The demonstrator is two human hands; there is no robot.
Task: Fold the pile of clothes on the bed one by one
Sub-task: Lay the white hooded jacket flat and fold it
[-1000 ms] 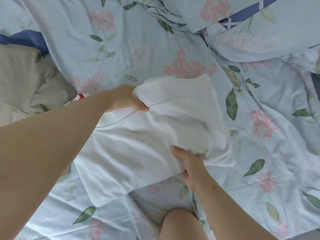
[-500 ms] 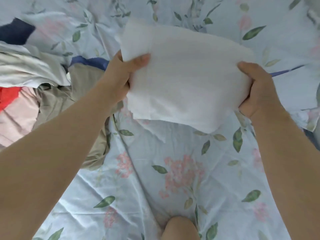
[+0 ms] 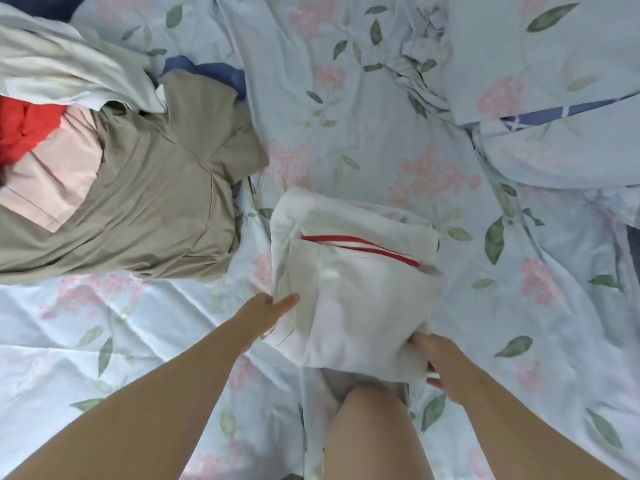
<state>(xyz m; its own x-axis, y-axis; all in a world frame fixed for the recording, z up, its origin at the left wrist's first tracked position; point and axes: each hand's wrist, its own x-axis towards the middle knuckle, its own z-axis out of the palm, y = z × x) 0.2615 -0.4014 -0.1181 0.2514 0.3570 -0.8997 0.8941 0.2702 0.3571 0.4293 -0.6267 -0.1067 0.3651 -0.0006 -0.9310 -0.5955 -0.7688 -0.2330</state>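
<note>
A folded white garment (image 3: 353,306) with two red stripes lies on the floral bedsheet (image 3: 363,140) in the middle of the view. My left hand (image 3: 272,308) touches its left edge with straight fingers. At the garment's near right corner, my right hand (image 3: 438,362) pinches the cloth, fingers on top and thumb at the edge. The pile of unfolded clothes (image 3: 138,202) sits at the left, a khaki garment on top, apart from the white one.
In the pile, a pink piece (image 3: 52,181), a red piece (image 3: 24,129) and a pale grey garment (image 3: 62,71) show. A bunched floral duvet (image 3: 554,98) fills the far right. My knee (image 3: 370,420) pokes up just below the white garment.
The white garment, held up in the air by both hands half a second ago, now lies folded on the sheet. My left hand has let go and only touches its edge.
</note>
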